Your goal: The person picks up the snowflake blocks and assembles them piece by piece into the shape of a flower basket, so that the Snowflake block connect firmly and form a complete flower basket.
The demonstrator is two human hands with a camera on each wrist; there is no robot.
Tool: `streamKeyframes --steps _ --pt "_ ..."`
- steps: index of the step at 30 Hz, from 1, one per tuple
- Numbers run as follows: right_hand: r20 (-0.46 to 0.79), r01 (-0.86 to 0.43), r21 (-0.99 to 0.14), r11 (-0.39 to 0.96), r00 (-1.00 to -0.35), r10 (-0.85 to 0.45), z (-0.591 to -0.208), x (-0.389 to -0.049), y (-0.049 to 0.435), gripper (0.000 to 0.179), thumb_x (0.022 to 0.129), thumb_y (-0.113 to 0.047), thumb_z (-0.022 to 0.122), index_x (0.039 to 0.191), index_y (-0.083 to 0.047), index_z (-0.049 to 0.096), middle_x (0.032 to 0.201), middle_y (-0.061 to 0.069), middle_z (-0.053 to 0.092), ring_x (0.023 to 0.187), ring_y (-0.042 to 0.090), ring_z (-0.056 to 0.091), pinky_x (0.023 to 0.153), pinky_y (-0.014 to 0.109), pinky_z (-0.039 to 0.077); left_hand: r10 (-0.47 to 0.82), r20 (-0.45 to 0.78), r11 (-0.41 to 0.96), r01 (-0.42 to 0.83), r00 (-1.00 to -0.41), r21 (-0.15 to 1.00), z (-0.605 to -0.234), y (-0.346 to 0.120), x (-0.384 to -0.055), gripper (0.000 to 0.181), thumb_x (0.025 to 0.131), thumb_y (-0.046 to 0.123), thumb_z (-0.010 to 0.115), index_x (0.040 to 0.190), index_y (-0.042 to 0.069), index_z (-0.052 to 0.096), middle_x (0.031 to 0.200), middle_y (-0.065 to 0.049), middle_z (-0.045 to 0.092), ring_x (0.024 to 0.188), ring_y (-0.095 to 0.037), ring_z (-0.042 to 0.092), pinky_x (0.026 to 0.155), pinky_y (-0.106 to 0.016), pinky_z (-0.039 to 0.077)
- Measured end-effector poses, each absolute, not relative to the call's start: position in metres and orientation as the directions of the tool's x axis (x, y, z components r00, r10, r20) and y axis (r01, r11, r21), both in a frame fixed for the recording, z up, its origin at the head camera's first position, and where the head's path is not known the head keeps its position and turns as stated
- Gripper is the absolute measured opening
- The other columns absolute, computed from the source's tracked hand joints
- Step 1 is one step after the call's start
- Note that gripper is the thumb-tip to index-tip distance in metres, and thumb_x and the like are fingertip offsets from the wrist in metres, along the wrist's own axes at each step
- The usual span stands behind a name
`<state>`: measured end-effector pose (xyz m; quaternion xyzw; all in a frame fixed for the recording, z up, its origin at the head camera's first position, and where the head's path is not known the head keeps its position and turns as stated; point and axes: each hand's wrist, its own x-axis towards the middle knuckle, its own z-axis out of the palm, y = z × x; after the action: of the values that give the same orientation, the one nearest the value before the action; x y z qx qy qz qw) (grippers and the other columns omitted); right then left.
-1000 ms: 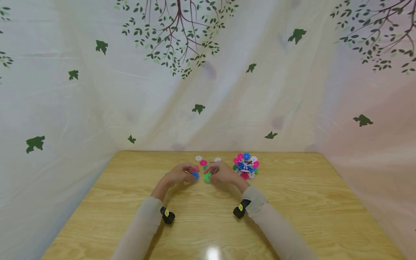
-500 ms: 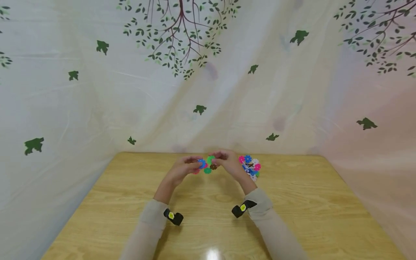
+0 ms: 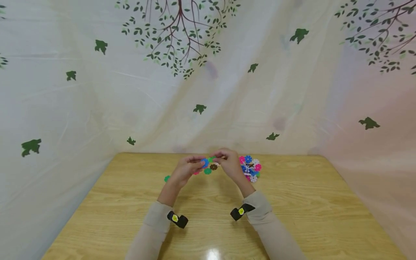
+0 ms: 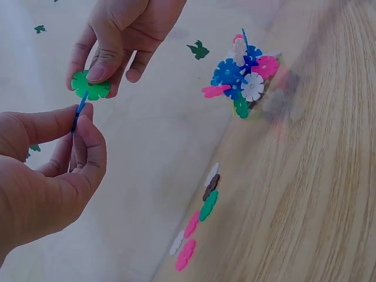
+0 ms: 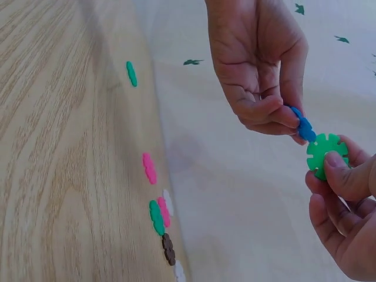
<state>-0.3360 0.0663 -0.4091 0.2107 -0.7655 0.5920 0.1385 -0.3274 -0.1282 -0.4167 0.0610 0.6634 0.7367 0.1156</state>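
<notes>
My left hand (image 3: 185, 169) pinches a blue snowflake building disc (image 3: 204, 163) between thumb and fingers. Facing it, my right hand (image 3: 229, 164) pinches a light green snowflake disc (image 4: 91, 86) by thumb and forefinger. Both discs are notched round the rim and held raised above the table. In the right wrist view the blue disc (image 5: 304, 126) stands edge-on at the rim of the green disc (image 5: 326, 154), the two meeting at a notch.
Behind the hands lie loose discs: a brown disc (image 3: 213, 167), a dark green disc (image 3: 207, 171), pink and white ones. Another green disc (image 3: 167, 178) lies left, by my left wrist. A cluster of joined discs (image 3: 250, 168) sits right on the wooden table (image 3: 292, 209). A printed curtain (image 3: 156, 108) hangs behind.
Both hands have risen and moved away from me with their discs, which have come together. Over the last half second the left hand has shifted slightly right, uncovering a green disc.
</notes>
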Motion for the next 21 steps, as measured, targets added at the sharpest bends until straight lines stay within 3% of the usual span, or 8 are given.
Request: streamKeyframes --steps 6,12,15,18,21 --pt "0.508 -0.516 -0.832 0.204 -0.856 -0.09 -0.401 -0.327 0.059 0.012 0.085 0.018 0.068 0.087 0.009 0.076 0.087 0.027 0.07 0.075 0.028 0.067 0.062 0.017 0.051 0.233 -0.061 -0.091 -0.084 -0.971 0.992 -0.411 -0.123 -0.327 0.036 0.098 0.006 0.066 0.13 -0.008 0.06 0.096 0.002 0.067 0.086 -0.01 0.067 0.083 -0.024 0.057" --pt "0.547 -0.543 -0.816 0.197 -0.836 -0.039 -0.405 -0.327 0.053 0.012 0.084 0.022 0.065 0.085 0.013 0.073 0.083 0.03 0.068 0.068 0.032 0.063 0.058 0.018 0.049 0.214 -0.054 -0.075 -0.072 -0.975 0.995 -0.404 -0.12 -0.329 0.031 0.098 0.004 0.064 0.127 -0.008 0.064 0.093 0.001 0.068 0.083 -0.009 0.067 0.079 -0.022 0.057" --pt "0.49 -0.501 -0.846 0.184 -0.866 -0.104 -0.408 -0.332 0.057 0.011 0.089 0.013 0.068 0.095 0.008 0.075 0.092 0.026 0.071 0.077 0.027 0.068 0.064 0.021 0.055 0.227 -0.027 -0.054 -0.04 -0.974 0.998 -0.402 -0.125 -0.33 0.032 0.099 0.006 0.064 0.128 -0.008 0.063 0.094 0.001 0.068 0.083 -0.008 0.068 0.08 -0.023 0.058" --pt "0.413 -0.452 -0.869 0.201 -0.886 -0.211 -0.41 -0.338 0.063 0.021 0.092 0.003 0.071 0.112 0.003 0.074 0.105 0.022 0.072 0.091 0.024 0.071 0.073 0.025 0.059 0.219 -0.006 -0.029 -0.012 -0.976 1.0 -0.401 -0.134 -0.332 0.033 0.099 0.007 0.064 0.128 -0.008 0.063 0.093 0.003 0.068 0.084 -0.009 0.068 0.08 -0.023 0.058" --pt "0.329 -0.401 -0.884 0.242 -0.899 -0.29 -0.415 -0.347 0.065 0.03 0.093 -0.001 0.071 0.123 0.005 0.069 0.108 0.024 0.072 0.097 0.033 0.07 0.077 0.033 0.06 0.191 -0.015 -0.01 -0.017 -0.981 1.0 -0.401 -0.144 -0.335 0.036 0.099 0.009 0.064 0.131 -0.008 0.063 0.094 0.006 0.068 0.085 -0.009 0.067 0.079 -0.022 0.057"
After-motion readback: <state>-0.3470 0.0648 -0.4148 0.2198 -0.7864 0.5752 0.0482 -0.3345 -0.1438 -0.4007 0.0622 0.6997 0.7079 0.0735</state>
